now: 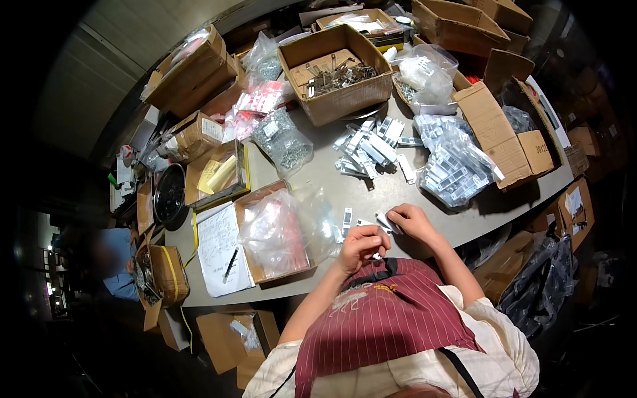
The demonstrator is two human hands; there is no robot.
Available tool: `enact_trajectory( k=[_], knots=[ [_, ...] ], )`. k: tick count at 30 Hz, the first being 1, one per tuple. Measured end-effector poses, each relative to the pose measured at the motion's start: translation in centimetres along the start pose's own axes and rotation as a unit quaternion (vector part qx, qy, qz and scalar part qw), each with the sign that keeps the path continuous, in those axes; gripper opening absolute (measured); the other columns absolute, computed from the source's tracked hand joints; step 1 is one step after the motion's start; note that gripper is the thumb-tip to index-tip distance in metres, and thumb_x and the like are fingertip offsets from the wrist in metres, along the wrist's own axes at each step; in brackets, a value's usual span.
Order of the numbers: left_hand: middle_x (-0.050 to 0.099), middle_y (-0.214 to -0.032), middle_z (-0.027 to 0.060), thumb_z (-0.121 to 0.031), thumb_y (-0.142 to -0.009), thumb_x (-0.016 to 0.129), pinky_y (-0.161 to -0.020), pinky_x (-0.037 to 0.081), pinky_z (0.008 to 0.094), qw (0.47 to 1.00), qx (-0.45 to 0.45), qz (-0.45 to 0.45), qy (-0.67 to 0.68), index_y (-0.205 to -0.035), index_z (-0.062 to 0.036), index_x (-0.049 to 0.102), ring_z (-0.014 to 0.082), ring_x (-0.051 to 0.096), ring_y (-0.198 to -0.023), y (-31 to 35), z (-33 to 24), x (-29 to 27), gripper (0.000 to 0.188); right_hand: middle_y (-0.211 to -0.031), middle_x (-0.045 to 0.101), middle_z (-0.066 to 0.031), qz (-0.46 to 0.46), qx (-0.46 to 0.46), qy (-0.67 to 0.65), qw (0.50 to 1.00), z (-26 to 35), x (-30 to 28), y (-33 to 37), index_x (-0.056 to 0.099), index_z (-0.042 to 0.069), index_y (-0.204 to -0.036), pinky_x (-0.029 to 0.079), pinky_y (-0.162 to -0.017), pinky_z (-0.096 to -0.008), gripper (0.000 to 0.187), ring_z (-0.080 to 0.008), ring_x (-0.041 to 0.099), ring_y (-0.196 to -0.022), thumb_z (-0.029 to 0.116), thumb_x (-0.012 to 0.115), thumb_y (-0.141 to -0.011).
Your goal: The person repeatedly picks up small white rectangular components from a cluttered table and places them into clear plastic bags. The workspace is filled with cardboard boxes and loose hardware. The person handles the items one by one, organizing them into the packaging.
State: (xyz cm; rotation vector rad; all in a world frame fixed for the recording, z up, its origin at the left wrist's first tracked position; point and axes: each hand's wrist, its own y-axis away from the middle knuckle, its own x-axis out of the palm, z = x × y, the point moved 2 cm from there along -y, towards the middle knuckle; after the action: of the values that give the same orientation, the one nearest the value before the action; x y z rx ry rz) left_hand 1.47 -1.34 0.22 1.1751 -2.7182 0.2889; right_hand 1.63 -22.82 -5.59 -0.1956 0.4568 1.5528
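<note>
My left hand (pixel 361 247) is closed at the table's near edge, in front of my apron. A pale bit shows under its fingertips, too small to name. Just right of it, my right hand (pixel 414 223) has its thumb and fingertips pinched on a small white rectangular part (pixel 383 220). Beside my hands another white part with dark windows (pixel 347 220) lies on the table. Farther away is a loose heap of similar white parts (pixel 369 147). To its right sits a clear plastic bag (pixel 454 174) full of such parts.
Beyond the heap stands a cardboard box (pixel 352 99) of metal pieces. On the left are a plastic-lined carton (pixel 310 264), written sheets (pixel 215 239) with a pen (pixel 230 265), and a bag of small metal hardware (pixel 284 140). An open carton (pixel 494 132) stands right. A person (pixel 119 259) is at far left.
</note>
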Motion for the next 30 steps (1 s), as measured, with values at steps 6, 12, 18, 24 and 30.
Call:
enact_trajectory(
  k=[6, 12, 18, 24, 30],
  knots=[
    [0.061, -0.068, 0.0075, -0.041, -0.106, 0.043, -0.045, 0.029, 0.0196, 0.928, -0.169, -0.123, 0.308, -0.076, 0.0013, 0.064, 0.0058, 0.041, -0.046, -0.6, -2.3, 1.5, 0.055, -0.094, 0.064, -0.0138, -0.235, -0.137, 0.393, 0.878, 3.8, -3.3, -4.9, 0.065, 0.002, -0.095, 0.054, -0.068, -0.0430, 0.018, -0.0337, 0.065, -0.083, 0.018, 0.061, -0.087],
    [0.044, -0.060, -0.0062, -0.031, -0.103, 0.053, -0.043, 0.024, 0.0202, 0.938, -0.260, -0.065, 0.222, -0.083, -0.0045, 0.062, 0.0031, 0.034, -0.046, -0.7, 2.5, 0.3, 0.035, -0.088, 0.068, -0.0211, -0.165, -0.017, 0.461, 0.872, 0.7, -2.3, -9.4, 0.059, -0.008, -0.101, 0.057, -0.066, -0.0444, 0.034, -0.0343, 0.071, -0.075, 0.015, 0.067, -0.078],
    [0.056, -0.071, -0.0035, -0.025, -0.102, 0.054, -0.048, 0.035, 0.0196, 0.941, -0.257, -0.198, 0.101, -0.097, -0.0049, 0.065, 0.0038, 0.045, -0.055, 0.3, 0.9, 0.3, 0.024, -0.076, 0.069, -0.0153, -0.007, 0.056, 0.155, 0.986, 3.2, -2.3, -3.6, 0.061, -0.004, -0.097, 0.053, -0.063, -0.0375, 0.037, -0.0268, 0.068, -0.066, 0.024, 0.071, -0.075],
    [0.067, -0.081, 0.0014, -0.032, -0.101, 0.058, -0.058, 0.044, 0.0229, 0.952, -0.190, -0.236, 0.036, -0.102, -0.0038, 0.066, 0.0074, 0.054, -0.064, -1.0, 5.3, -0.4, 0.029, -0.075, 0.065, -0.0118, 0.060, 0.023, -0.040, 0.997, 1.6, -0.2, 1.2, 0.061, 0.001, -0.095, 0.051, -0.063, -0.0354, 0.038, -0.0224, 0.064, -0.068, 0.028, 0.076, -0.072],
    [0.064, -0.065, 0.0048, -0.034, -0.103, 0.052, -0.055, 0.043, 0.0281, 0.947, -0.173, -0.241, -0.125, -0.088, -0.0010, 0.068, 0.0106, 0.055, -0.058, -0.9, 4.8, -1.5, 0.039, -0.070, 0.061, -0.0067, 0.067, 0.003, -0.007, 0.998, 5.0, 0.5, 3.2, 0.059, 0.003, -0.095, 0.047, -0.059, -0.0330, 0.039, -0.0172, 0.060, -0.065, 0.031, 0.080, -0.078]
  ],
)
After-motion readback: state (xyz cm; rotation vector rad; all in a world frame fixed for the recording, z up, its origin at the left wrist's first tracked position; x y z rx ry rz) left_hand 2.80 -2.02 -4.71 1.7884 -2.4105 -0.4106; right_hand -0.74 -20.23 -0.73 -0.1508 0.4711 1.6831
